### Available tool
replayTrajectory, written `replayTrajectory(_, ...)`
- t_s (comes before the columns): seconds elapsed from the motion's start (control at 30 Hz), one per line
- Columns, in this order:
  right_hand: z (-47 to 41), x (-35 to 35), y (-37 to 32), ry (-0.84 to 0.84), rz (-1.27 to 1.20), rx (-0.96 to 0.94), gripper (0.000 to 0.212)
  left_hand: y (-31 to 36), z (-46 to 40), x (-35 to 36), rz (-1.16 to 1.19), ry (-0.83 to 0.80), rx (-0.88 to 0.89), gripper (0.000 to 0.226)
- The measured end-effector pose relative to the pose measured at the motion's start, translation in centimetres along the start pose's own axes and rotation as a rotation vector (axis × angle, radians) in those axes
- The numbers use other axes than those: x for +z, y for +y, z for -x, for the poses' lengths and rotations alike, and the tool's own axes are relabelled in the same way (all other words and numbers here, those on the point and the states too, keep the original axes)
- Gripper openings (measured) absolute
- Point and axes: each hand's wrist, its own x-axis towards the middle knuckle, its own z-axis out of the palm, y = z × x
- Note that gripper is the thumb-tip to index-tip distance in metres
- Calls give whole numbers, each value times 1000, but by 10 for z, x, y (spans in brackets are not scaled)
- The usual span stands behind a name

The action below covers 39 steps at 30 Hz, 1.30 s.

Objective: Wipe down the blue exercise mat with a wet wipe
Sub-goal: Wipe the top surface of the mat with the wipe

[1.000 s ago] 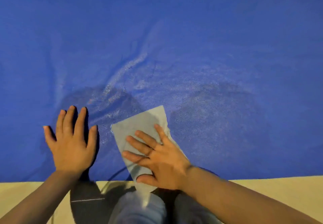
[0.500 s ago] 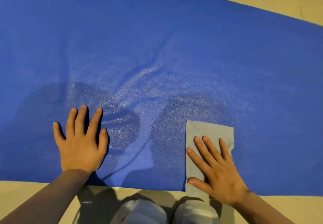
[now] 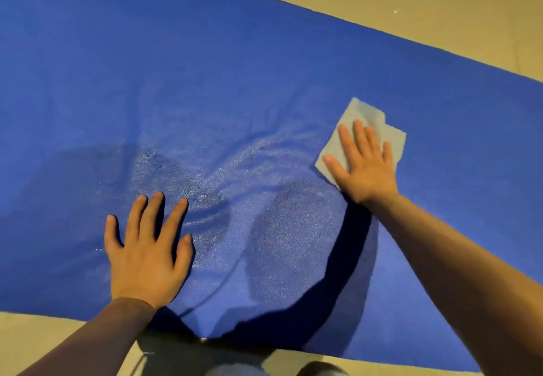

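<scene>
— Where was the wipe at that moment?

— Under my right hand [image 3: 365,164]. The wet wipe [image 3: 360,124] lay flat on the blue exercise mat [image 3: 205,67], out toward the mat's far right part, and my palm and straight fingers pressed down on it. Its far corner and right edge stuck out past my fingertips; the rest sat hidden beneath my hand.

— So you were gripping it?

— No, I wasn't. My fingers were stretched out and a little spread, nothing curled round the cloth. It was flat pressure only.

— And the other hand?

— My left hand [image 3: 147,255] rested palm-down on the mat too, nearer to me and well apart from the wipe. Its fingers were straight and fanned, holding nothing.

— What lay between the two hands?

— A glistening, damp-looking patch with curved streaks in it, and small ripples in the mat's surface just beyond my left fingertips. My right arm threw a dark shadow across the near part of that patch.

— And around the mat?

— Beige floor [image 3: 426,2] showed beyond the far edge and along the near edge by my knees.
</scene>
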Motion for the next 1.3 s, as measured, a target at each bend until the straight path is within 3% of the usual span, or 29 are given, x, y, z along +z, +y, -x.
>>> replayTrajectory(0.1,-7,-23,33,-160,89,247,73,2,-1,-1,10,12,-5,58)
replayTrajectory(0.17,-3,-17,16,-132,65,238,75,3,-3,-1,11,25,-3,58)
replayTrajectory(0.37,70,47,-122,18,64,-601,68,3,-2,-2,-2,44,27,56)
replayTrajectory(0.47,59,49,-128,36,72,-751,65,3,-2,-3,2,36,30,57)
replayTrajectory(0.6,-2,26,-81,29,81,-576,68,2,-2,-4,14,33,29,58)
replayTrajectory(0.73,-74,-11,-44,-51,86,-155,75,2,-3,-2,29,40,20,57)
replayTrajectory(0.8,-93,-23,-44,-103,57,27,69,3,-3,-1,31,35,24,57)
replayTrajectory(0.87,-92,-17,-65,-93,48,82,68,2,-3,-2,32,24,22,57)
replayTrajectory(0.93,-69,2,-95,-48,73,-55,68,2,-3,-2,41,13,16,57)
replayTrajectory(1.0,-31,20,-121,18,61,-344,68,3,-3,-3,52,2,4,57)
replayTrajectory(1.13,44,41,-123,32,68,-718,61,1,-2,-2,58,2,8,58)
replayTrajectory(1.2,64,39,-97,-3,64,-757,60,2,-3,-2,64,3,5,58)
replayTrajectory(1.3,58,26,-33,-25,61,-561,62,3,-3,-3,55,-7,6,58)
